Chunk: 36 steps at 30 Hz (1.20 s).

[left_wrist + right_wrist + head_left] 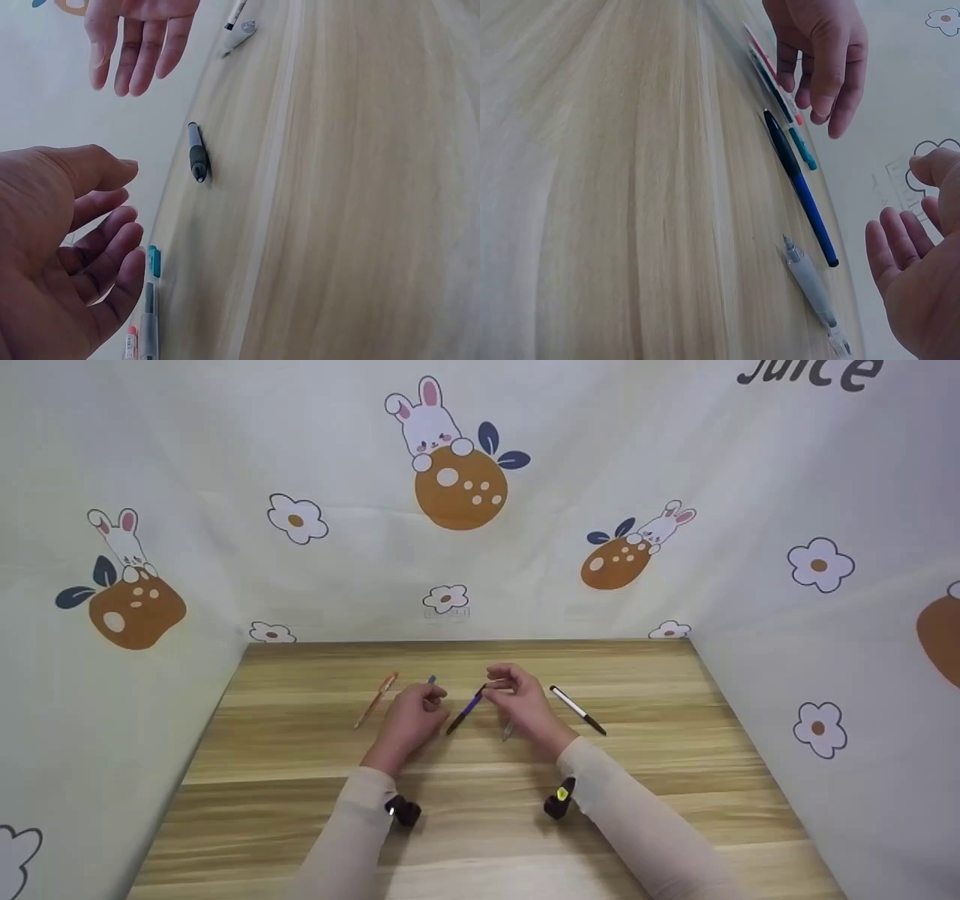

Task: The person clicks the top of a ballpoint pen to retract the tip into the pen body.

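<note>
Five pens lie apart on the wooden table. My left hand [415, 718] hovers over the teal-ended pen [802, 146], hiding most of it in the head view, its fingers loosely bent around nothing. To its left lies the orange-red pen [375, 701]. Between the hands sits the blue pen [466, 711] with a dark grip. My right hand [525, 705] is held above the clear grey pen [810, 285], fingers relaxed and apart, with nothing in them. Further right is a white pen with black ends [577, 709].
The wooden table [480, 840] reaches back to a pale cloth wall [360, 570] printed with rabbits, oranges and flowers. Similar cloth stands along the left and right sides. Each sleeve carries a small black wrist camera [406, 811].
</note>
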Motion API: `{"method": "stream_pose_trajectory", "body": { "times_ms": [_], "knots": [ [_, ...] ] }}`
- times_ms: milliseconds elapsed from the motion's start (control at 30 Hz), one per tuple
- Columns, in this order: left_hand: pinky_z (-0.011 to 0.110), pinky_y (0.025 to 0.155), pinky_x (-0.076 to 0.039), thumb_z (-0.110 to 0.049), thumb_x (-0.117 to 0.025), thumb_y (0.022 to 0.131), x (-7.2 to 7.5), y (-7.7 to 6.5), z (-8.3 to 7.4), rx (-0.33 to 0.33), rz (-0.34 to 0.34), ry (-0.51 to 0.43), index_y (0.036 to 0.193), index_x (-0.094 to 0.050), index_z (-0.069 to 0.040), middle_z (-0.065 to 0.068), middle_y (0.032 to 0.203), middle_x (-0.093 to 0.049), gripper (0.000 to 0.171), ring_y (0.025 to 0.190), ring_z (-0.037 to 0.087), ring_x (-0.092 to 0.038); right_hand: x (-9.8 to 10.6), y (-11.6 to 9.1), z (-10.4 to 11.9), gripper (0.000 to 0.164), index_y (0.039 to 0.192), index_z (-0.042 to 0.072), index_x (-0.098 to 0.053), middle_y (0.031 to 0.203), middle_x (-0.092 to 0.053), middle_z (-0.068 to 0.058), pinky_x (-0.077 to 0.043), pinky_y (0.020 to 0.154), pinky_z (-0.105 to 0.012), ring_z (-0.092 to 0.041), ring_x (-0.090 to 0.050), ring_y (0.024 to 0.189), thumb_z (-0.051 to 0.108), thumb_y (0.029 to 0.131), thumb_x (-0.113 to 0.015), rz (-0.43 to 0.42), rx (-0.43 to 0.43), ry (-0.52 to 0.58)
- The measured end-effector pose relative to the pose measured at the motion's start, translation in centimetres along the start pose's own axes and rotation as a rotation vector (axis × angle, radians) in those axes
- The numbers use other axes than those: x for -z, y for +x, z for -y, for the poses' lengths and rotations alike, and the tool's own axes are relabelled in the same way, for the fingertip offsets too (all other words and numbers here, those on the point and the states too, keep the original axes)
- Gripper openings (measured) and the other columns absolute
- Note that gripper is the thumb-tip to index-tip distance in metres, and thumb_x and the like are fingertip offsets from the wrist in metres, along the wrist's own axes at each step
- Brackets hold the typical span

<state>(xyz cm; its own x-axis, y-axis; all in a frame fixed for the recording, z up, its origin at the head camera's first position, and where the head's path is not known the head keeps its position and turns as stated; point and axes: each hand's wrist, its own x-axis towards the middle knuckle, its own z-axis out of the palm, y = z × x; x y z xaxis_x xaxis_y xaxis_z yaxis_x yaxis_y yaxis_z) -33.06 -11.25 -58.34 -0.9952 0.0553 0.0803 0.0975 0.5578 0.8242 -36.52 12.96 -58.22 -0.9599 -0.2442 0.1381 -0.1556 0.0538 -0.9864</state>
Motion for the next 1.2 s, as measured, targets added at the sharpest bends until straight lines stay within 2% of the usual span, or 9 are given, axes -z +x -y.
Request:
{"method": "stream_pose_trajectory", "body": {
  "times_ms": [133,433,600,800,967,1200],
  "knots": [
    [0.049,0.098,-0.059,-0.005,-0.078,0.095,-0.6,0.2,0.0,-0.005,0.013,0.015,0.127,-0.077,-0.002,0.009,0.114,-0.072,0.032,0.109,0.027,-0.071,0.5,-0.4,0.1,0.039,0.139,-0.002,-0.066,0.145,-0.058,-0.034,-0.059,0.096,-0.026,-0.05,-0.061,0.133,-0.003,0.101,-0.075,0.006,-0.023,0.03],
    [0.049,0.097,-0.06,-0.008,-0.083,0.095,-2.0,0.7,-0.2,-0.019,0.06,0.022,0.128,-0.076,-0.001,0.009,0.113,-0.073,0.034,0.107,0.026,-0.071,1.5,-1.0,0.0,0.039,0.139,0.0,-0.067,0.147,-0.058,-0.034,-0.06,0.098,-0.03,-0.043,-0.064,0.131,0.0,0.101,-0.076,-0.003,-0.021,-0.003],
    [0.048,0.097,-0.06,-0.009,-0.085,0.095,-2.6,0.8,-0.4,-0.022,0.08,0.066,0.128,-0.076,-0.003,0.009,0.115,-0.072,0.035,0.108,0.026,-0.071,2.0,-1.1,-0.2,0.04,0.139,0.002,-0.067,0.149,-0.057,-0.033,-0.06,0.096,-0.031,-0.038,-0.064,0.13,0.003,0.1,-0.077,0.001,-0.041,0.001],
    [0.047,0.098,-0.059,-0.011,-0.085,0.095,-3.1,0.8,-0.6,-0.021,0.09,0.134,0.131,-0.075,-0.006,0.009,0.121,-0.072,0.038,0.111,0.026,-0.07,2.5,-1.3,-0.2,0.039,0.14,0.005,-0.067,0.149,-0.057,-0.03,-0.058,0.102,-0.033,-0.034,-0.064,0.13,0.007,0.102,-0.077,0.007,-0.043,-0.024],
    [0.048,0.099,-0.057,-0.008,-0.084,0.094,-3.2,0.7,-0.5,-0.049,0.098,0.182,0.132,-0.076,-0.004,0.009,0.118,-0.071,0.039,0.108,0.025,-0.067,2.5,-1.6,0.1,0.04,0.142,0.005,-0.066,0.151,-0.057,-0.029,-0.057,0.104,-0.033,-0.032,-0.063,0.131,0.008,0.104,-0.076,0.017,-0.052,-0.029],
    [0.048,0.098,-0.057,-0.008,-0.085,0.092,-3.6,0.7,-0.4,-0.07,0.075,0.262,0.127,-0.079,-0.007,0.006,0.112,-0.071,0.035,0.103,0.024,-0.066,2.3,-1.7,0.4,0.039,0.141,0.004,-0.066,0.144,-0.065,-0.015,-0.058,0.103,-0.033,-0.03,-0.065,0.13,0.007,0.103,-0.077,0.009,-0.052,-0.036]
  ]
}}
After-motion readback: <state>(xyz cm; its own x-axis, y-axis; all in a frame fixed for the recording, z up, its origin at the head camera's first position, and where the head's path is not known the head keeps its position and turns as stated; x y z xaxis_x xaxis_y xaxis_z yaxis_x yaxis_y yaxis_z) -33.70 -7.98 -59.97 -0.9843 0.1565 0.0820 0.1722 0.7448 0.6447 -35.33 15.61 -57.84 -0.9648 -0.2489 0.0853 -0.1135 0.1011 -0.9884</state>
